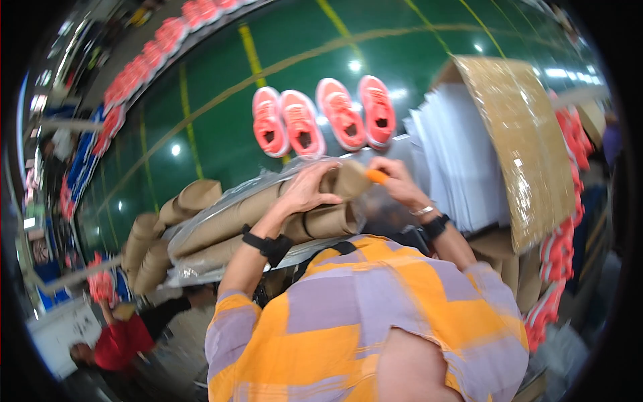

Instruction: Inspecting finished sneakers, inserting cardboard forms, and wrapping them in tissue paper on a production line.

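Note:
In front of me lie long brown paper rolls (pixel 231 224), their curved sheets nested and partly wrapped in clear plastic film (pixel 258 181). My left hand (pixel 307 189) curls round the near end of the upper roll, thumb below and fingers above. A brown flap (pixel 353 181) sticks out between my two hands. My right hand (pixel 400 186) is closed on a small orange-handled tool (pixel 377 176) that touches this flap; its blade or tip, if any, is hidden. Two pairs of pink sneakers (pixel 301 124) stand just beyond on the green surface.
To the right stands an open cardboard box (pixel 529 151) filled with white paper sheets (pixel 459 157). More pink shoes line the far left edge (pixel 151 57) and the right side (pixel 559 254). Another person in a red top (pixel 124 343) is at the lower left.

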The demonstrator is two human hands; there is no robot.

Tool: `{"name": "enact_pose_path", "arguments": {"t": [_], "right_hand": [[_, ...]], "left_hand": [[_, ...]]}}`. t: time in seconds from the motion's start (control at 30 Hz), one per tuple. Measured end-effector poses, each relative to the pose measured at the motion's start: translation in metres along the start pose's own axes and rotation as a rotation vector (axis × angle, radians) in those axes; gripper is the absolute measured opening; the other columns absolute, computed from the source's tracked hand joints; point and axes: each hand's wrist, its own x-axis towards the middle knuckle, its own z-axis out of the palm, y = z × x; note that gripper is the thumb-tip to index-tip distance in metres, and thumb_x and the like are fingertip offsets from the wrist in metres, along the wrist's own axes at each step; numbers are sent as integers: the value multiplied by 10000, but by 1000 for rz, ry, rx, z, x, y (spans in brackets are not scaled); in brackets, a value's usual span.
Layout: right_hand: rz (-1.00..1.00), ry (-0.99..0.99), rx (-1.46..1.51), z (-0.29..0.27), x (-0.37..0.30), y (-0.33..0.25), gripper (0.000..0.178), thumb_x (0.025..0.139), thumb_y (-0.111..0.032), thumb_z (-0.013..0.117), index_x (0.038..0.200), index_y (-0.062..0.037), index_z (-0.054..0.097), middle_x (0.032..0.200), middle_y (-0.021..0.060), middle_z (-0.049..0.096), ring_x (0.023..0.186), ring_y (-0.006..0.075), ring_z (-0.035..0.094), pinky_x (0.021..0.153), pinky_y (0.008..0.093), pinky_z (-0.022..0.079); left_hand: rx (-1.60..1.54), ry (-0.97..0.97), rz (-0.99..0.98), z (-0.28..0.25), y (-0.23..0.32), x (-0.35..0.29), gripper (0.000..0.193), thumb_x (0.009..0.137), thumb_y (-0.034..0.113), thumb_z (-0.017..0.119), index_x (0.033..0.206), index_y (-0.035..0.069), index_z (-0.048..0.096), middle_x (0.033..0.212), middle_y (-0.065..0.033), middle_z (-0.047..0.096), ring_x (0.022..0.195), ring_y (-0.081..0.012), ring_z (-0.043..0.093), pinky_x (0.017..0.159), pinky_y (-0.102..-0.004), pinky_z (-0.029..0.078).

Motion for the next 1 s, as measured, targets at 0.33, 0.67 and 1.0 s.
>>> {"name": "enact_pose_path", "arguments": {"t": [0.33, 0.67, 1.0], "right_hand": [[29, 295, 81, -30, 16, -16, 71, 952, -89, 499, 938, -78, 568, 808, -66, 473, 748, 39, 402, 665, 209, 330], [-2, 218, -388, 10, 58, -32, 139, 914, 19, 431, 914, -50, 552, 842, -50, 520, 746, 36, 448, 662, 179, 343], [-155, -2, -462, 95, 144, -56, 139, 893, 43, 456, 940, -8, 577, 837, -14, 548, 777, 55, 507, 691, 195, 409]], "left_hand": [[708, 697, -919, -159, -98, -130, 703, 679, 391, 782, 1250, 89, 503, 1272, -116, 520, 1214, -326, 447, 984, -469, 371], [703, 336, -1277, -159, -165, -189, 670, 639, 360, 737, 1234, 120, 544, 1307, -142, 466, 1333, -441, 278, 1018, -592, 300], [578, 766, -1205, -167, -189, -237, 496, 616, 197, 720, 1106, 242, 661, 1244, -50, 509, 1182, -310, 406, 922, -552, 371]]}}
